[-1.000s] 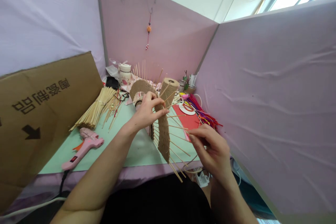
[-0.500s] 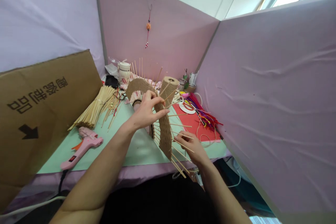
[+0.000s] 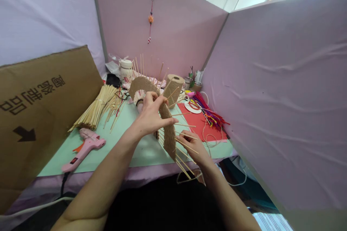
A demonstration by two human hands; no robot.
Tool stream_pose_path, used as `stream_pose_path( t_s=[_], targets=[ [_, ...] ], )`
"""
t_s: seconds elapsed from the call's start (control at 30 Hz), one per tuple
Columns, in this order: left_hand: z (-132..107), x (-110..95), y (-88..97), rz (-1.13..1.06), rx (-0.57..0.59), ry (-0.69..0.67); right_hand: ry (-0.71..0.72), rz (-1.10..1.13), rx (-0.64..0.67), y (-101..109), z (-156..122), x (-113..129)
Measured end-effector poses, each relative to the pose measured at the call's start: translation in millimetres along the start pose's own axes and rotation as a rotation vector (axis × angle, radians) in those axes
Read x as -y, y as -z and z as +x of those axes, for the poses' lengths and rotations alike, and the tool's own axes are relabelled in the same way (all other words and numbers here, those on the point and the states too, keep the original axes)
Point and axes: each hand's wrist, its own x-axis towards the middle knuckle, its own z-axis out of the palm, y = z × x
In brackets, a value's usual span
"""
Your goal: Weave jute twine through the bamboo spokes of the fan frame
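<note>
An arched band of woven twine [image 3: 169,140] on thin wooden sticks stands over the table, with stick ends poking outward all along its edge. My left hand [image 3: 153,113] grips the band near its middle, fingers behind it and thumb stretched across its face. At the band's lower right, my right hand [image 3: 191,146] is among the protruding sticks [image 3: 187,125], thumb and fingers pinched close to the weave. Whatever lies between those fingertips, likely twine, is too small to make out. Behind the band stands a cone of twine [image 3: 173,88].
A pink glue gun [image 3: 86,148] lies on the left of the green tabletop [image 3: 135,155], near a bundle of wooden sticks [image 3: 93,110] and a cardboard sheet [image 3: 40,115]. Red paper [image 3: 195,124], pipe cleaners [image 3: 210,110] and loose cord are on the right. Pink partitions [image 3: 271,79] enclose the table.
My right hand has moved slightly up and in toward the band's edge. The left hand keeps its hold, its thumb a little lower on the weave. The view has shifted slightly.
</note>
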Motion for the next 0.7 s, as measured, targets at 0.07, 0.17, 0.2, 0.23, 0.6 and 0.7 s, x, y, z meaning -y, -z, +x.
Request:
stream_pose_path(
  t_s=[0.07,0.17,0.2,0.23,0.6,0.7],
  targets=[
    [-0.6,0.1,-0.8,0.018,-0.014,-0.001,0.035,-0.026,-0.006,6.8,-3.7,0.2],
    [-0.3,0.9,-1.9,0.041,-0.024,-0.018,0.087,-0.065,-0.037,19.0,-13.6,3.4],
    [0.1,1.3,-2.5,0.046,-0.024,-0.027,0.105,-0.079,-0.048,23.0,-18.0,5.6],
    [0.6,1.6,-3.1,0.05,-0.026,-0.035,0.128,-0.096,-0.058,26.8,-22.8,8.6],
    [6.2,4.2,-9.7,0.049,-0.035,-0.052,0.603,-0.479,-0.158,47.5,-73.9,45.6],
    [6.6,5.0,-9.6,0.041,-0.032,-0.055,0.647,-0.556,-0.051,48.7,-77.1,47.7]
  ],
)
